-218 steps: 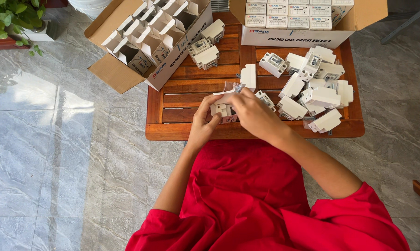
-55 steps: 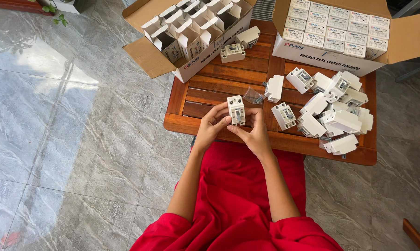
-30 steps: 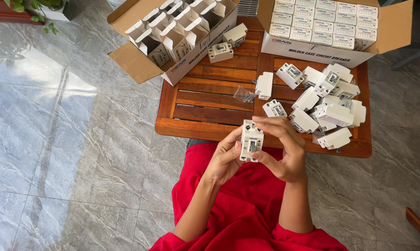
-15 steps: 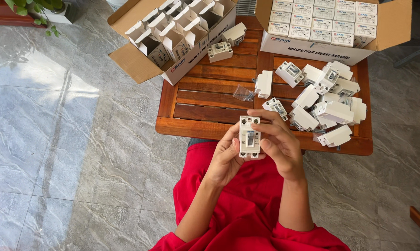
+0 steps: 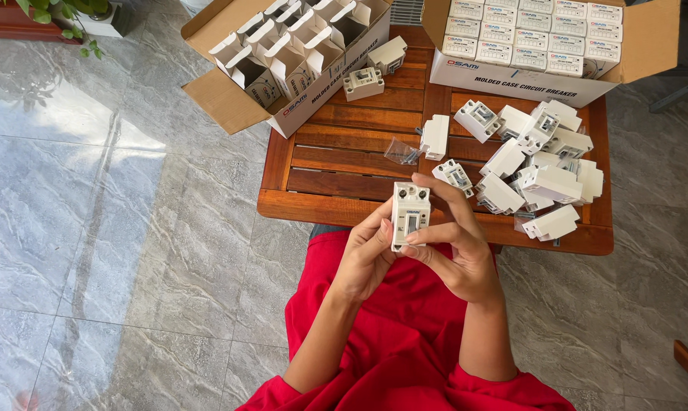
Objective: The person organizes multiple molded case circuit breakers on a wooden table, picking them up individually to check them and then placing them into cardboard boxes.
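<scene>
The left hand [image 5: 367,255] and right hand [image 5: 454,243] now hold the white breaker [image 5: 409,215] upright over the lap, fingers closed on its sides; earlier it was lower over the table [image 5: 336,164]. Loose breakers [image 5: 538,164] lie right.

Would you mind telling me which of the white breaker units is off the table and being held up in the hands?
The white breaker held face-up between the left hand and right hand, over the red lap; all the others lie on the wooden table.
</scene>
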